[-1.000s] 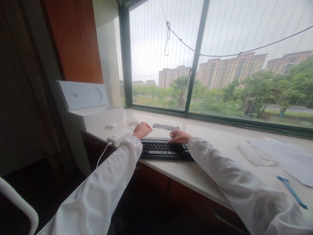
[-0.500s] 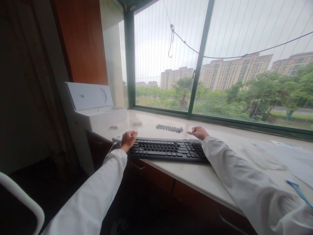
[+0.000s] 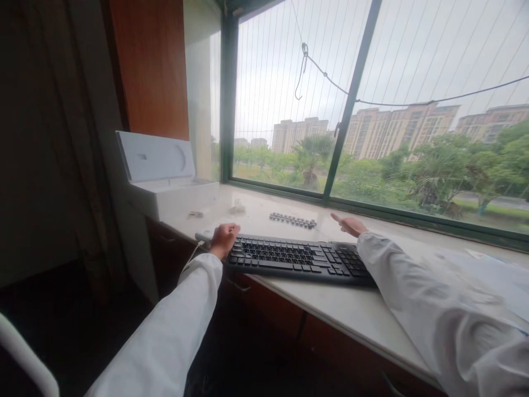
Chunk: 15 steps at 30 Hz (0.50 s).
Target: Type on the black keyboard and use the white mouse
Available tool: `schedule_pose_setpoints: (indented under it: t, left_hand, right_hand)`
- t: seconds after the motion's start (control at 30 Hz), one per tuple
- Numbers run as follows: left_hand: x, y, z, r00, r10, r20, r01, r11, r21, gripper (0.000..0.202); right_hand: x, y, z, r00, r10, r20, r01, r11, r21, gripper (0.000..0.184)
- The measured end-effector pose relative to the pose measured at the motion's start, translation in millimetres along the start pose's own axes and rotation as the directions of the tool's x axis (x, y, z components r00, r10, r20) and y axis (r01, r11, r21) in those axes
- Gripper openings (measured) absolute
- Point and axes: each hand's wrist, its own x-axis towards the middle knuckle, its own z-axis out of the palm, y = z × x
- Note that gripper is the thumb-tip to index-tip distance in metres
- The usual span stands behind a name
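Observation:
A black keyboard (image 3: 295,258) lies on the pale window ledge (image 3: 343,303). My left hand (image 3: 224,238) sits at the keyboard's left end with its fingers curled round that edge. My right hand (image 3: 350,225) hovers just beyond the keyboard's far right corner, its fingers stretched out toward the left and holding nothing. A short row of loose dark keycaps (image 3: 292,220) lies on the ledge behind the keyboard, a little left of my right hand. Both my arms are in white sleeves.
An open white box (image 3: 165,184) stands at the ledge's left end, with a small white device (image 3: 205,235) and its cable near my left hand. Small bits (image 3: 237,208) lie near the box. Sheets of paper and plastic (image 3: 487,273) cover the right side. A large window runs behind.
My hands have moved apart from the middle of the keyboard: the left to its left end, the right past its far right corner with fingers now stretched. The view has shifted left.

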Motion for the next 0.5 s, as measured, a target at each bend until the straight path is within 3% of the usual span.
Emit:
schedule_pose_setpoints:
  t: [0.2,0.5]
  left_hand:
    - [3,-1,3.0,1.000,-0.013,-0.009,0.013,1.000,0.019,0.036]
    - [6,3,4.2,1.000,-0.013,0.013,0.012,0.998,0.068,0.034]
  right_hand:
    - [40,-27,14,0.998,-0.051,0.044,0.059,0.977,-0.205,0.050]
    - [84,-51,47,1.000,0.002,-0.017,-0.005,0.981,-0.195,0.042]
